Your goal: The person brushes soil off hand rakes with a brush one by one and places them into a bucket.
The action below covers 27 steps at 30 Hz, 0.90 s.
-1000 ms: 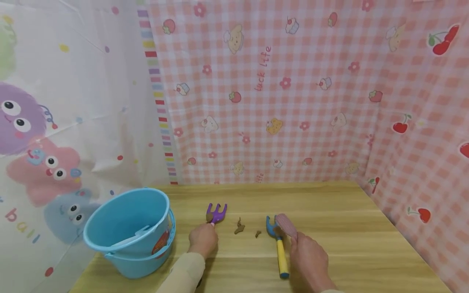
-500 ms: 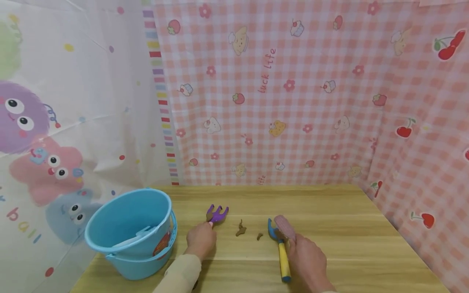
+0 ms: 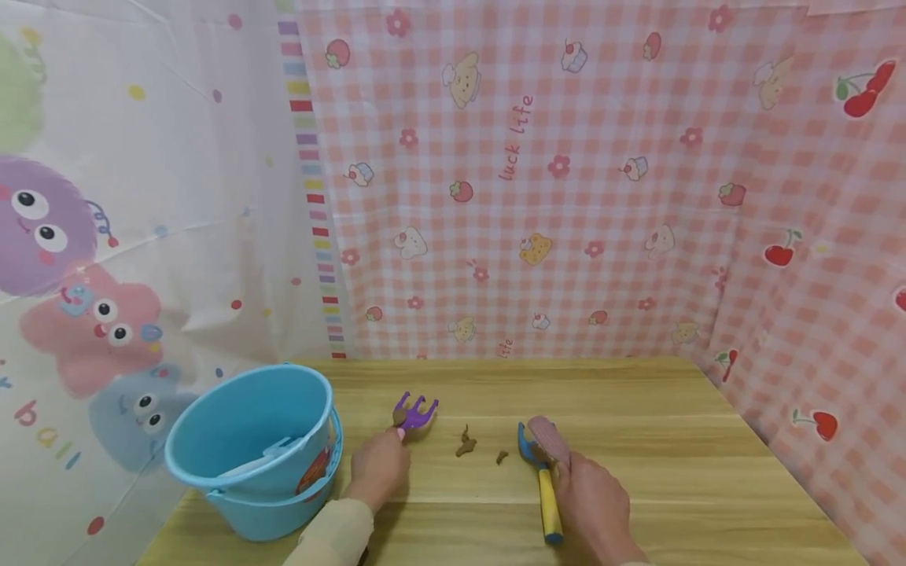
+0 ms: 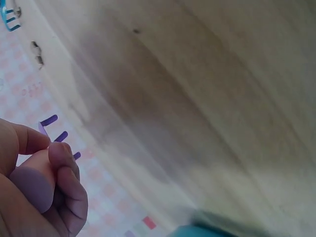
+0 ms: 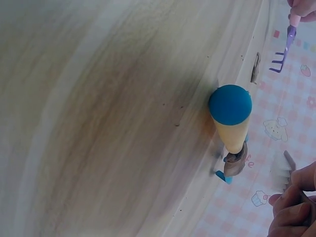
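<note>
In the head view my left hand grips a small purple hand rake by its pink handle, tines pointing away; a brown patch shows beside the tines. My right hand holds a brush with a mauve back; its pale bristles show in the right wrist view. Under and beside the brush lies a blue hand rake with a yellow handle. A brown clump sits on its head. Bristles and clump look apart in the right wrist view. Loose brown bits lie between the two rakes.
At the left of the wooden table stands a light-blue bucket, with a pale-handled tool inside. Tiny dark crumbs dot the wood. A pink checked cloth hangs behind the table and along its right side.
My left hand has drawn back a little towards me and to the left, taking the purple rake along. The right hand and brush stay nearly in place. The head view has shifted slightly.
</note>
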Tool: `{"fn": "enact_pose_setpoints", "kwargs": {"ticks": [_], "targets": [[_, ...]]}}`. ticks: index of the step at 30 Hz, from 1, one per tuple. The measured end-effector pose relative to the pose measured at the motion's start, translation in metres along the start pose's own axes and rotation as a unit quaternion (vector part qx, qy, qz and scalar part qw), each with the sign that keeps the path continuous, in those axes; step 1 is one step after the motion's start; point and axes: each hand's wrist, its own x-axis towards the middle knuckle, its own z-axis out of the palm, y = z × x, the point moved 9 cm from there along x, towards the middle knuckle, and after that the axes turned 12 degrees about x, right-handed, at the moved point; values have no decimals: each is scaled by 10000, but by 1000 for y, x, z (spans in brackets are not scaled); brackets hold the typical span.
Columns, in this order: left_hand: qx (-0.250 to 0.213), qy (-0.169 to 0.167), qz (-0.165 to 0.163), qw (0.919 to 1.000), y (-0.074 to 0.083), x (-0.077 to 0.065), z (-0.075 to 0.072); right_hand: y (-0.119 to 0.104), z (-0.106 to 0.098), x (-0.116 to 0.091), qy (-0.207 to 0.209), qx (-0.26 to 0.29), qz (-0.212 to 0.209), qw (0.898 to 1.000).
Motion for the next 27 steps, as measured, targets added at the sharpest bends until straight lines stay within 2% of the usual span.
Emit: {"fn": "enact_pose_setpoints", "kwargs": {"ticks": [10,20,27], "targets": [[102,740,442,9962,9,-16,-29,-3,2,2,-27,-14,3,10000],[180,845,826,9928,31,-33,-46,-10,7,7,-47,29,-81,10000],[119,1115,926,9894,36,-42,-52,-16,13,10,-62,59,-168,9998]]}}
